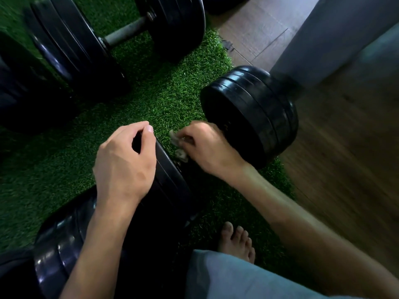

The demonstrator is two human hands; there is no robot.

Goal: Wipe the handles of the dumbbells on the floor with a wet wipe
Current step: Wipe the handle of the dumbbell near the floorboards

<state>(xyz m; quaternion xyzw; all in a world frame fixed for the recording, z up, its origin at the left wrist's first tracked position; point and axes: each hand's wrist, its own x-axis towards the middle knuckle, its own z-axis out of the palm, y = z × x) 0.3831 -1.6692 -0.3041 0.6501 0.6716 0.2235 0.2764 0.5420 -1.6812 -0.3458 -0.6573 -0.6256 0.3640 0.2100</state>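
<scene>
Bare foot (236, 240): lower centre, planted on green turf (164, 100), close to the near plates.
Near dumbbell (168, 180): centre frame, black plates at lower left and right of centre, resting on turf; handle hidden beneath the right hand.
Left hand (125, 162): left of centre, fingers curled over the rim of an inner plate, steadying it.
Right hand (207, 147): clenched around the handle zone, wet wipe (178, 145) bunched inside the grip.
Wet wipe condition: crumpled, greyish, possibly soiled; blur prevents certainty.
Risk: dumbbell rolling toward the toes if the left-hand hold slackens; wipe shredding on a rough handle under hard rubbing.
Far dumbbell (121, 39): upper left, grey handle exposed, dull.
</scene>
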